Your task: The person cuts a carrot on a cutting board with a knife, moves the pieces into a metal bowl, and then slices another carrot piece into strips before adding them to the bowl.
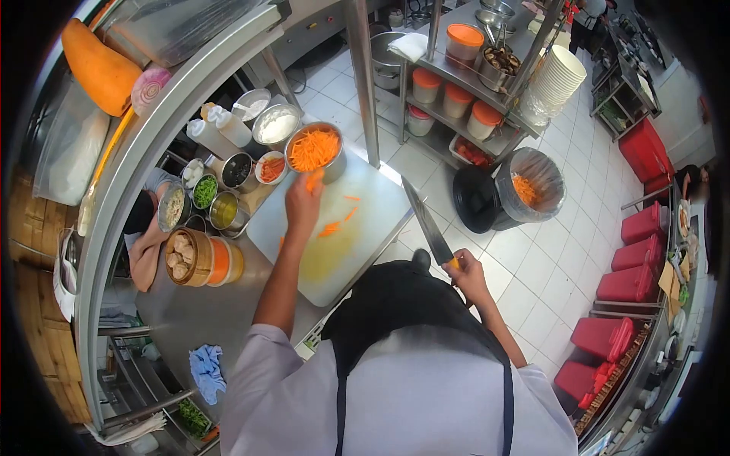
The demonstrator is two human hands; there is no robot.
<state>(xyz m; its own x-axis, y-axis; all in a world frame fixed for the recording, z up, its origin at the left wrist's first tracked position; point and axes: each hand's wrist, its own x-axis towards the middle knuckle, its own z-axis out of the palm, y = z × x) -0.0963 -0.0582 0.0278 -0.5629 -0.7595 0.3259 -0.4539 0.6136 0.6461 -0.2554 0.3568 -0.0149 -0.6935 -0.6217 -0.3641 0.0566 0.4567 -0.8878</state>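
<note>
My left hand (pixel 303 207) is closed around some carrot strips (pixel 313 179), just in front of a metal pot (pixel 335 169) heaped with shredded carrot (pixel 314 149). Below it lies a white cutting board (pixel 346 262) with a yellowish stain and a few loose carrot strips (pixel 329 229). My right hand (pixel 468 277) grips a large kitchen knife (pixel 427 223) by its yellow handle, off the board's right side. The blade points up and away from me.
Left of the board stand a bamboo steamer of dumplings (pixel 180 257), bowls of chopped greens (pixel 204 191) and white powder (pixel 277 124), and squeeze bottles (pixel 228 126). A blue cloth (pixel 207 372) lies nearer. At right are a lined bin (pixel 530 190) and a shelf rack (pixel 437 140). Another person's arm (pixel 147 258) shows at left.
</note>
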